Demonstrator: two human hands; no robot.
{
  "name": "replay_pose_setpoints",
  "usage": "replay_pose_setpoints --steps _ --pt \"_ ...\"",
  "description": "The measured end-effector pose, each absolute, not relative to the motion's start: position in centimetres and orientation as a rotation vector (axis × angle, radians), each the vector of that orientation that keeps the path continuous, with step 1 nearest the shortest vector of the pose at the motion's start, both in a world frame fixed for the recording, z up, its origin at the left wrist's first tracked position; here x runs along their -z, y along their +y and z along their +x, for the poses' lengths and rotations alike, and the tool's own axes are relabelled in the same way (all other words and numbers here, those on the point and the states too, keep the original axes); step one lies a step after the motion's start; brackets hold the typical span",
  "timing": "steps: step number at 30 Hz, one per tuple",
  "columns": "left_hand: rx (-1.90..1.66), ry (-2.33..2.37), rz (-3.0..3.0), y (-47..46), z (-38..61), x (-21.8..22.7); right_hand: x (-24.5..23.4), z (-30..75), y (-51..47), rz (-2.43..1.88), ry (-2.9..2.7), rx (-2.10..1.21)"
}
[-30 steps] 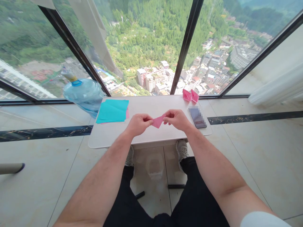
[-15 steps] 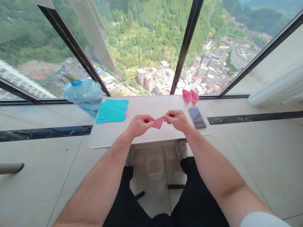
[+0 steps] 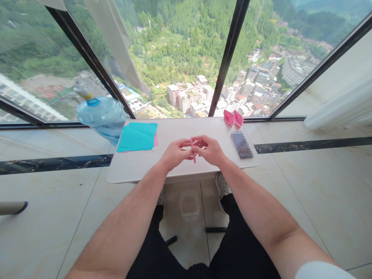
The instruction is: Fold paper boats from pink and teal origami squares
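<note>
Between my two hands, above the front middle of the white table (image 3: 174,130), a folded piece of pink paper (image 3: 192,142) stands edge-on, so only a narrow strip of it shows. My left hand (image 3: 177,153) grips it from the left, thumb and fingers closed toward it. From the right, my right hand (image 3: 208,150) pinches the same paper, its thumb lying across the edge. The fingertips of both hands nearly meet around it, and part of the paper is hidden behind them.
Blue paper sheets (image 3: 138,136) lie over pink ones at the table's left. Two folded pink paper pieces (image 3: 233,118) stand at the back right, behind a phone (image 3: 241,145). A large water bottle (image 3: 101,116) stands beyond the left edge, near the windows.
The pink paper has turned from showing its flat face to standing edge-on. My hands have come closer together, and my fingers have shifted their hold on it.
</note>
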State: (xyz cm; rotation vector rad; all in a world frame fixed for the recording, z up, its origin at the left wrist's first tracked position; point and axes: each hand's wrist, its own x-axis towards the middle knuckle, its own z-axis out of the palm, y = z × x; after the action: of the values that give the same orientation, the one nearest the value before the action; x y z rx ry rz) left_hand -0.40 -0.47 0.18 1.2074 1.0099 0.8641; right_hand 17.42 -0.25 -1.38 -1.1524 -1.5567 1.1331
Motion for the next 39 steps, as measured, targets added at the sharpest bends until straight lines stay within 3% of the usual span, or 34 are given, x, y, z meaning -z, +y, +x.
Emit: replay_pose_setpoints --steps 10,21,39 --pt "-0.907 1.09 1.389 -0.2 -0.5 0.6 1.3 17.2 -0.2 -1.201 -1.503 -1.188" --pt "-0.951 1.281 1.708 -0.9 0.4 1.0 2.2 16.3 -0.5 -1.256 -1.763 -0.62" --pt "-1.168 1.521 1.834 -1.2 1.7 2.5 2.5 15.8 -1.0 -1.27 -1.799 -0.416"
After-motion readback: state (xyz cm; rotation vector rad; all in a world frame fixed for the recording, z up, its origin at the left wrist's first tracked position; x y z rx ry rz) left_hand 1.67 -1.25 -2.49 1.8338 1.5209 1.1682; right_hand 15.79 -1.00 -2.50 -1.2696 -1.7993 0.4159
